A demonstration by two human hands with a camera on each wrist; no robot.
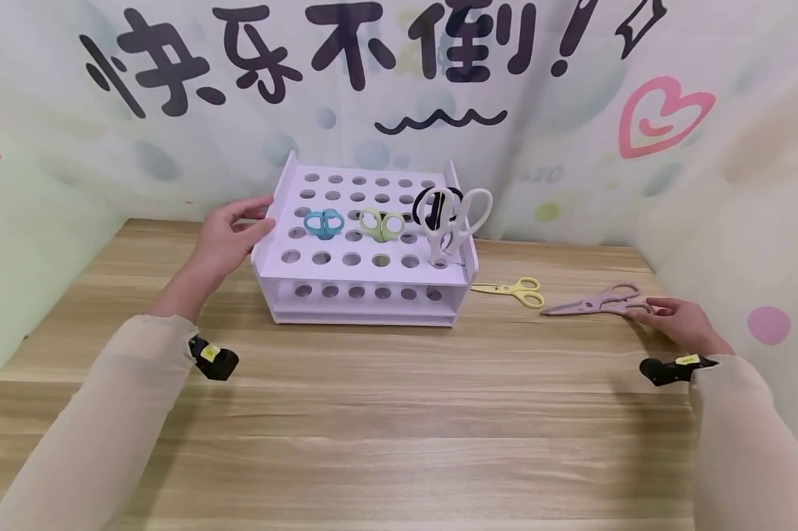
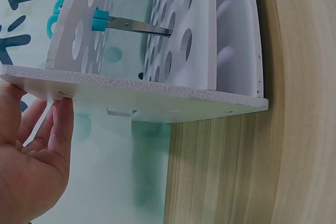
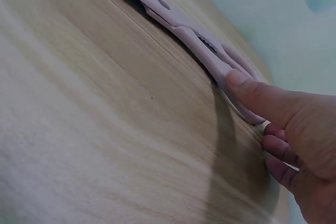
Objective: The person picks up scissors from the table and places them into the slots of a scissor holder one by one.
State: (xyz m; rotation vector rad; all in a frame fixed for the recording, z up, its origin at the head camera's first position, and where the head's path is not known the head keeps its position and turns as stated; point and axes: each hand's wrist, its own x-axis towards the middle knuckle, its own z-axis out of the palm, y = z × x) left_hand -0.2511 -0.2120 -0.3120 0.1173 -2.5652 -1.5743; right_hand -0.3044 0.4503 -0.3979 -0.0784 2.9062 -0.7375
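A white rack with rows of round holes stands on the table. My left hand touches its left side panel from outside; in the left wrist view, fingertips rest on that panel. At the right, my right hand pinches a handle loop of mauve scissors. The thumb lies on the loop, with the other fingers partly hidden behind. These scissors lie on the table, blades pointing left. Yellow scissors lie between them and the rack, tips hidden by the rack.
Blue scissors, green scissors, black-handled scissors and white scissors stand in rack holes, handles up. Behind the rack hangs a printed cloth, which also borders the wooden table at the sides.
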